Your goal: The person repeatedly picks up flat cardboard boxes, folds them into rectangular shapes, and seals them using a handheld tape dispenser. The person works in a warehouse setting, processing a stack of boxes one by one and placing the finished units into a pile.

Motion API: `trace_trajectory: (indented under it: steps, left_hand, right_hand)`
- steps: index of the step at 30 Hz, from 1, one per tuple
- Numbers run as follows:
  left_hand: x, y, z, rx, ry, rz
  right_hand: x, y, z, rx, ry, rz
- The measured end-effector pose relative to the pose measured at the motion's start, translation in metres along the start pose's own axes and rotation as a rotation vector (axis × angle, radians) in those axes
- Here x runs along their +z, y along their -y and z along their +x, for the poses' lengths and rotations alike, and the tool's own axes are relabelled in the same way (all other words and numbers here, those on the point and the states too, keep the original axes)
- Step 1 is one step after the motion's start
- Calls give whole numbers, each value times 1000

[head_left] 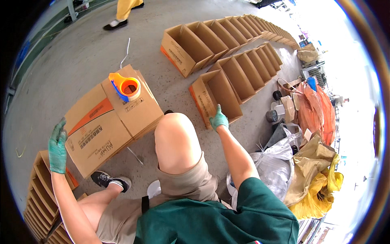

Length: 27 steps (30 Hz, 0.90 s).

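My left hand (pixel 57 151), in a green glove, is at the left edge of a stack of flattened cardboard cartons (pixel 99 136). Its fingers are stretched out; whether they press on the edge I cannot tell. An orange tape dispenser (pixel 124 87) with a blue part lies on top of the stack. My right hand (pixel 219 119), also green-gloved, has hold of the near corner of an open cardboard box (pixel 203 99), one finger reaching up over its rim. This box stands upright at the near end of a row of open boxes (pixel 248 71).
Another long row of open boxes (pixel 195 44) curves away behind. More boxes (pixel 42 187) stand at lower left. White sacks (pixel 276 162), a yellow bag (pixel 317 195) and orange sheeting (pixel 313 105) are heaped at right. A person's yellow-trousered leg (pixel 124 10) shows at the top.
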<state>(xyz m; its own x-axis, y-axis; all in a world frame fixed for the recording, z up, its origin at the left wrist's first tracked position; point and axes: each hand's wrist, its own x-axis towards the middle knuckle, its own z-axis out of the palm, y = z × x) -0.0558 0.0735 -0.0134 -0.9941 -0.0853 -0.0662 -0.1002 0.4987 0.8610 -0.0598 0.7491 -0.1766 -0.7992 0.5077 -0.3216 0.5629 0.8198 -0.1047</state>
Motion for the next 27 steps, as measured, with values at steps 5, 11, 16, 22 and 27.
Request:
trace_trajectory:
  steps: [5, 11, 16, 22, 27]
  left_hand:
    - [15, 12, 8, -19, 131, 138]
    - [20, 13, 7, -180, 168, 182]
    - [5, 54, 11, -228, 226, 210]
    - [0, 76, 9, -321, 231, 174]
    - [-3, 86, 0, -372, 232, 241]
  right_hand:
    - [12, 12, 53, -124, 69, -22]
    - [-19, 33, 82, 62, 113, -118]
    - [-32, -3, 138, 180, 66, -119]
    - [-51, -52, 213, 369, -7, -153]
    - [-86, 1, 213, 308, -188, -315]
